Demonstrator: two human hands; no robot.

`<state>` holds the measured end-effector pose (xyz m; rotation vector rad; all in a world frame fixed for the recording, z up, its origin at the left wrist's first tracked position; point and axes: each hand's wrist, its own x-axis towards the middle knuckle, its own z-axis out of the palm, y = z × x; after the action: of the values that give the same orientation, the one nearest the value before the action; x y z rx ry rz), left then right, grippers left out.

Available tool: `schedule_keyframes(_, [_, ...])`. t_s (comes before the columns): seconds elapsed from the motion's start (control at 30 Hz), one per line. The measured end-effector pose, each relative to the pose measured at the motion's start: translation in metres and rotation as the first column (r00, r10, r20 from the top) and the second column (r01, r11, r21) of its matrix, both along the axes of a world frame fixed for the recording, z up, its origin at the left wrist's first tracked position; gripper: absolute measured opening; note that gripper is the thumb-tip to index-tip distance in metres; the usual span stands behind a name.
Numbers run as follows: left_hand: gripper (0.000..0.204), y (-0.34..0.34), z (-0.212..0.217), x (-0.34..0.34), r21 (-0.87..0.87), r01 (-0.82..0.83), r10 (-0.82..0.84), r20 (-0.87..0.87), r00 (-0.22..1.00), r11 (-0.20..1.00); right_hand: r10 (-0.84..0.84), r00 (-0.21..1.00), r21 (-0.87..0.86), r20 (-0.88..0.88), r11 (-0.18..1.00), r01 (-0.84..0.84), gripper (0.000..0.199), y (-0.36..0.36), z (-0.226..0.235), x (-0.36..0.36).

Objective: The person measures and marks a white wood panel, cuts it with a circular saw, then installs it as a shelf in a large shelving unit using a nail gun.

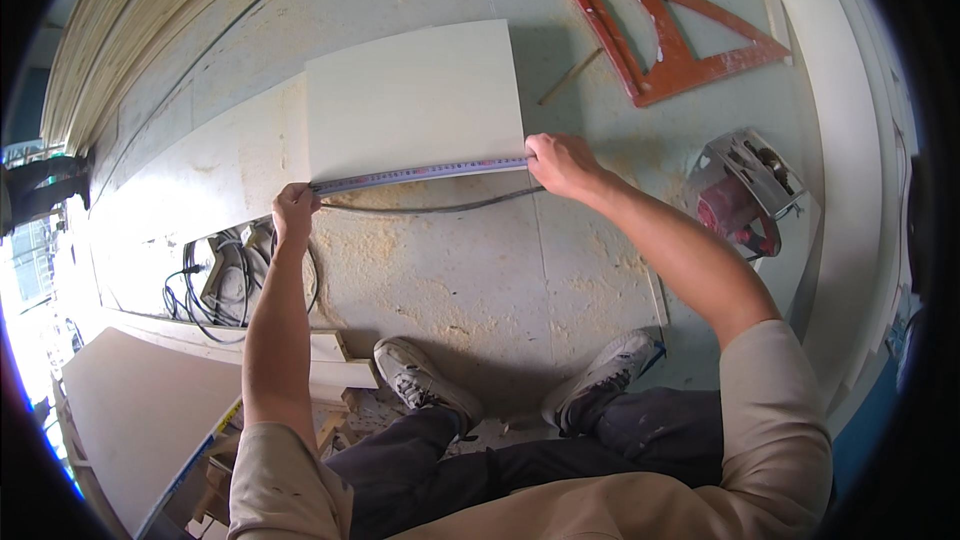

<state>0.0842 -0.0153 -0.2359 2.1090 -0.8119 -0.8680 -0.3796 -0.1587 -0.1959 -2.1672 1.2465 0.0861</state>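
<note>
A pale square board [415, 100] lies on a dusty work surface. Along its near edge a metal tape measure blade [420, 174] is stretched from corner to corner. My left hand [295, 210] pinches the blade at the board's left corner. My right hand [558, 162] holds the other end down at the right corner. A black cable [440, 207] runs just below the tape between both hands. My two shoes [425, 380] rest on the surface near me.
A red-brown triangular square [660, 35] lies far right. A circular saw [745, 190] sits at the right. Coiled cables [225, 275] fill a gap at the left. Stacked boards [150, 10] lean far left; another panel [140, 410] lies near left.
</note>
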Motion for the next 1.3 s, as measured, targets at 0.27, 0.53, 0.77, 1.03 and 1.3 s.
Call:
schedule_keyframes(0.27, [0.019, -0.003, 0.005, -0.007, 0.006, 0.010, -0.010, 0.035, 0.999, 1.000, -0.045, 0.999, 0.004, -0.016, 0.999, 0.045, 0.014, -0.004, -0.006, 0.002])
schedule_keyframes(0.53, [0.022, 0.027, 0.008, 0.014, 0.187, 0.055, -0.186, 0.812, 0.553, 0.981, 0.014, 0.999, 0.057, 0.033, 0.998, -0.016, 0.013, -0.026, -0.004, 0.037])
schedule_keyframes(0.77, [0.017, -0.039, 0.079, -0.239, 0.122, 0.644, -0.642, -0.058, 0.765, 0.756, 0.028, 0.999, 0.109, 0.039, 0.994, -0.032, 0.016, -0.040, -0.017, 0.016])
schedule_keyframes(1.03, [0.011, -0.063, 0.003, -0.337, 0.107, -0.368, 0.191, -0.961, 0.202, 0.924, 0.046, 0.999, 0.051, 0.023, 0.998, -0.047, 0.019, -0.036, -0.003, 0.019])
schedule_keyframes(1.3, [0.014, -0.074, 0.012, -0.339, 0.130, -0.354, 0.227, -0.942, 0.247, 0.926, 0.047, 0.998, -0.033, 0.042, 0.998, -0.045, 0.021, -0.034, 0.004, 0.018])
